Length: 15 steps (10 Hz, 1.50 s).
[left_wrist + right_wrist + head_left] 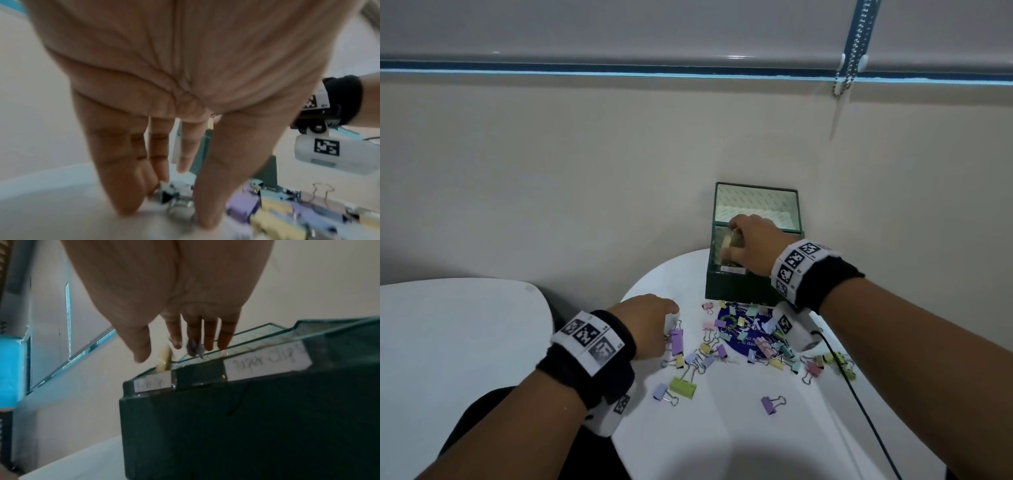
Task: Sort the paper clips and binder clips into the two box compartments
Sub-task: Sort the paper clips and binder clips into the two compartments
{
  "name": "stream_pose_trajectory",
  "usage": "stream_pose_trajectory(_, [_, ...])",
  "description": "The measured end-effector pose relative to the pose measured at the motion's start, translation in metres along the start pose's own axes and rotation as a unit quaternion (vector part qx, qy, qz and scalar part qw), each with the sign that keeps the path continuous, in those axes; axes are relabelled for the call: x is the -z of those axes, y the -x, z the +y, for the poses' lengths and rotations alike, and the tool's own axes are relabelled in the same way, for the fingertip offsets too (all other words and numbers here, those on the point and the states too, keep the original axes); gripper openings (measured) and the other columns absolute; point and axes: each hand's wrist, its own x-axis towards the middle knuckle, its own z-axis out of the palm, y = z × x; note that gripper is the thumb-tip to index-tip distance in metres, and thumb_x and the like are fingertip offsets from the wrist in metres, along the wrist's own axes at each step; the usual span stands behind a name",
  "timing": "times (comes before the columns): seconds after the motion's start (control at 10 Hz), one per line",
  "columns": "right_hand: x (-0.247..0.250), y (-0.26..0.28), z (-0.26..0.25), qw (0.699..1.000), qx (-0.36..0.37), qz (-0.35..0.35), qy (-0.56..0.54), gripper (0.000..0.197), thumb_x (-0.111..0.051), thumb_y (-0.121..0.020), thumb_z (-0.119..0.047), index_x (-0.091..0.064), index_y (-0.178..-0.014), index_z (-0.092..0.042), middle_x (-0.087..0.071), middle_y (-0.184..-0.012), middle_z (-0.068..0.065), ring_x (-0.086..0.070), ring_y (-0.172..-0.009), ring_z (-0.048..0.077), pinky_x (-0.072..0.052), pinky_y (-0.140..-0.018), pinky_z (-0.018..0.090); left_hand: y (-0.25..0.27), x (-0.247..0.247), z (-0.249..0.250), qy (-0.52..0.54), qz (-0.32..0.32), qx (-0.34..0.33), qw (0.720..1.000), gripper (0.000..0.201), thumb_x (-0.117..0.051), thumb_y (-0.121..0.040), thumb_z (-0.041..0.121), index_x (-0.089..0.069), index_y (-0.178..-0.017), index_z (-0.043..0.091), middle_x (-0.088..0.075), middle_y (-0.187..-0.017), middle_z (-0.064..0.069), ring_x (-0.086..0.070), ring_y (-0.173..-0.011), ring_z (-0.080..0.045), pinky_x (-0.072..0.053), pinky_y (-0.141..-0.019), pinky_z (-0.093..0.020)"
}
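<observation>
Left hand (164,100): fingers down, closing on a binder clip (176,200) at the pile (750,342) edge, not yet pinched. Right hand (176,293): spread over the box (236,426), yellow clip (164,359) dropping into its left compartment. Step: deposit. Next, likely: lift left clip, same compartment.

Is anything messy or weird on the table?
Yes. Pastel binder clips lie scattered loose on the white table in front of the green box, some covering a blue sticker. A black cable also trails across the table's right edge. Nothing looks broken.
</observation>
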Motion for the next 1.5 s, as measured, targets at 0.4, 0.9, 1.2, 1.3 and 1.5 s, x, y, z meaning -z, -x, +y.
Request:
stream_pose_trajectory(0.4, [-0.038, 0.043, -0.026, 0.96, 0.137, -0.167, 0.177, 0.023, -0.048, -0.101, -0.013, -0.063, -0.119, -0.016, -0.064, -0.109, 0.001, -0.061, -0.098, 0.021, -0.046, -0.066, 0.023, -0.002, -0.008, 0.005, -0.014, 0.054, -0.005, 0.998, 0.021, -0.056, -0.086, 0.013, -0.073, -0.098, 0.013, -0.072, -0.1, -0.005, -0.066, -0.092, -0.021, -0.05, -0.071, -0.027])
stream_pose_trajectory(0.9, [-0.057, 0.045, -0.019, 0.973, 0.051, -0.198, 0.111, 0.031, -0.056, -0.089, -0.003, -0.06, -0.118, -0.016, -0.063, -0.102, -0.002, -0.059, -0.09, 0.019, -0.046, -0.071, 0.023, -0.002, -0.003, 0.013, 0.046, 0.099, -0.017, 0.994, 0.016, -0.053, -0.087, 0.009, -0.057, -0.102, 0.012, -0.058, -0.106, -0.008, -0.059, -0.092, -0.023, -0.051, -0.082, -0.034])
stream_pose_trajectory(1.2, [-0.053, 0.048, -0.019, 0.976, 0.073, -0.172, 0.111, 0.042, -0.061, -0.085, 0.002, -0.061, -0.12, -0.021, -0.063, -0.116, 0.0, -0.061, -0.101, 0.022, -0.056, -0.084, 0.032, -0.018, -0.008, 0.013, 0.019, 0.064, -0.051, 0.996, 0.03, -0.052, -0.097, 0.032, -0.055, -0.127, 0.03, -0.059, -0.119, -0.003, -0.059, -0.101, -0.021, -0.046, -0.085, -0.031])
stream_pose_trajectory(1.3, [-0.051, 0.047, -0.018, 0.976, 0.066, -0.178, 0.106, 0.04, -0.059, -0.087, 0.002, -0.063, -0.119, -0.021, -0.066, -0.113, -0.002, -0.061, -0.099, 0.02, -0.053, -0.078, 0.027, -0.02, -0.007, 0.011, 0.009, 0.059, -0.062, 0.996, 0.027, -0.06, -0.092, 0.031, -0.066, -0.119, 0.031, -0.064, -0.116, 0.001, -0.06, -0.106, -0.02, -0.048, -0.089, -0.03])
stream_pose_trajectory(1.5, [-0.053, 0.046, -0.017, 0.977, 0.086, -0.163, 0.108, 0.039, -0.06, -0.085, -0.001, -0.063, -0.114, -0.026, -0.066, -0.108, -0.003, -0.062, -0.095, 0.021, -0.056, -0.08, 0.033, -0.02, -0.007, 0.013, 0.009, 0.1, -0.054, 0.993, 0.013, -0.064, -0.09, 0.034, -0.065, -0.101, 0.026, -0.058, -0.108, 0.001, -0.056, -0.088, -0.018, -0.04, -0.072, -0.026])
